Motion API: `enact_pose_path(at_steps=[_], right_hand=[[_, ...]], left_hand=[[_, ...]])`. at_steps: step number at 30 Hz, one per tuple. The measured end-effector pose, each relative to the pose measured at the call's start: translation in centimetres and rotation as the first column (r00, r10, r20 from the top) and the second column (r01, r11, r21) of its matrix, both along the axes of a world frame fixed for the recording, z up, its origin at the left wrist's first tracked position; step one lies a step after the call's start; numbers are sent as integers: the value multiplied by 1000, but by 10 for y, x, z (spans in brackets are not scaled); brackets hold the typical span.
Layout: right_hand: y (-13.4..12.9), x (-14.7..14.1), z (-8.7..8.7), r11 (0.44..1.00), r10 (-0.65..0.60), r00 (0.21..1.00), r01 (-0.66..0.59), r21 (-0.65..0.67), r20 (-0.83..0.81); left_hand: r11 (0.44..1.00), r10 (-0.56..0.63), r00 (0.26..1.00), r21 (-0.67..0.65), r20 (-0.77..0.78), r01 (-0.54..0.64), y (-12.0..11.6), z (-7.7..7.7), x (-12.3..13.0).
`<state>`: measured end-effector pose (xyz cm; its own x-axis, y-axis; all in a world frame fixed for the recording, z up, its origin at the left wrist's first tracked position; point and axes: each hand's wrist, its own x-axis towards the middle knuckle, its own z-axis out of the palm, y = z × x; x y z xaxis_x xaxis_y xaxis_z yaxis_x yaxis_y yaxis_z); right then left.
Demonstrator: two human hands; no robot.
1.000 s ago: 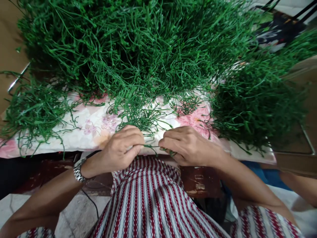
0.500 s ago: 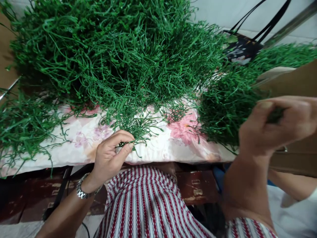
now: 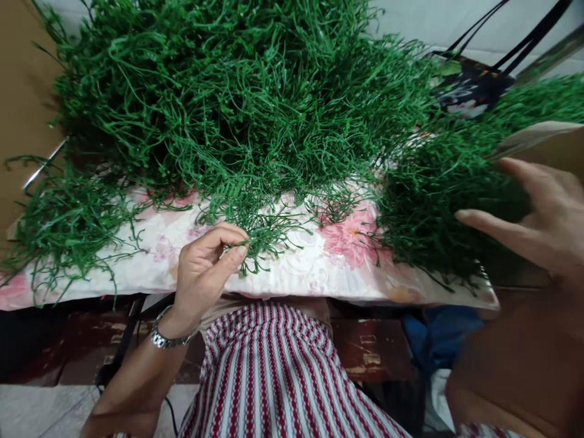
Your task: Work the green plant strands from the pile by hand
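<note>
Near the front edge of the flowered tablecloth (image 3: 296, 267), my left hand (image 3: 212, 264) pinches a thin green plastic stem (image 3: 237, 244) between thumb and fingertips. Loose green sprigs (image 3: 274, 234) lie just beyond those fingertips. My right hand (image 3: 533, 210) is at the right, fingers spread and thumb apart, with nothing visible in it. It hovers by the right-hand pile of green sprigs (image 3: 429, 207). A large heap of the same green sprigs (image 3: 237, 91) covers the back of the table.
A smaller green pile (image 3: 77, 225) lies at the left, beside a cardboard box (image 3: 22, 103) and a metal rod (image 3: 45, 164). Back right stands a black floral bag (image 3: 472, 85). Another cardboard piece (image 3: 547, 146) is at the right. Blue cloth (image 3: 442, 337) shows below the table.
My right hand has opened from a curled shape and moved right. My left hand still pinches the stem. The view has shifted slightly, so the table's contents appear further right.
</note>
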<state>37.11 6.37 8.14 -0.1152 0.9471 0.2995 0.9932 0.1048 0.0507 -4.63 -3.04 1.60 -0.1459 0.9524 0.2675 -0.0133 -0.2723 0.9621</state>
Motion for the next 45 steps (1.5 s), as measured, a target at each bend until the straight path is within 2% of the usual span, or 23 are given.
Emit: enact_pose_path(at_steps=[2,3,5,6,7,8,9,10,12,14,16,22,26,29,33,35,37,40,45], right_hand=[[-8,-17,2,985,110,994,-109,132,-3],[-14,-32,1,952,163,986,-147,270,-37],[-27,-75,-3,887,277,954,-206,412,-119],[-34,-100,-7,850,406,903,-318,419,-138],[-41,-126,-10,791,575,791,-470,392,-211],[-46,-151,-15,701,708,646,-599,386,-285],[-50,-175,-19,633,774,550,-671,386,-314],[-53,-195,-24,591,806,497,-705,392,-322],[-53,-225,-33,550,831,428,-728,409,-354],[-50,-242,-42,547,829,404,-732,407,-386],[-48,-249,-50,566,810,406,-730,383,-424],[-51,-251,-63,624,742,384,-695,356,-550],[-57,-253,-67,665,687,364,-663,343,-629],[-56,-249,-65,652,639,312,-705,280,-703],[-50,-239,-60,590,469,189,-794,147,-863],[-48,-238,-59,596,431,205,-796,107,-879],[-48,-239,-61,635,457,260,-765,107,-851],[-51,-245,-65,668,521,318,-730,146,-792],[-52,-252,-67,687,617,362,-680,255,-699]], left_hand=[[1000,26,998,4,48,-26,2,2,0],[999,34,996,-3,76,-34,3,3,1],[999,32,990,-33,135,-28,5,6,2],[999,24,987,-52,159,-16,7,7,3],[998,14,984,-71,178,-1,8,9,4],[996,6,982,-90,189,11,8,10,5],[994,-1,981,-109,194,22,9,12,7],[992,-3,981,-125,196,29,9,13,8],[988,2,981,-152,194,28,8,14,11],[986,18,981,-167,192,14,8,14,12],[984,31,981,-180,190,4,7,12,13],[993,30,987,-120,157,-12,6,3,15],[992,32,991,-124,128,-16,6,-1,18],[993,52,994,-112,92,-41,6,-3,18],[995,51,999,-82,12,-50,4,-5,19],[997,58,998,-56,-11,-59,4,-6,22],[998,58,998,-31,-13,-59,4,-7,25],[999,32,999,-31,21,-32,5,-6,28],[995,33,994,-99,105,-22,6,-2,31]])
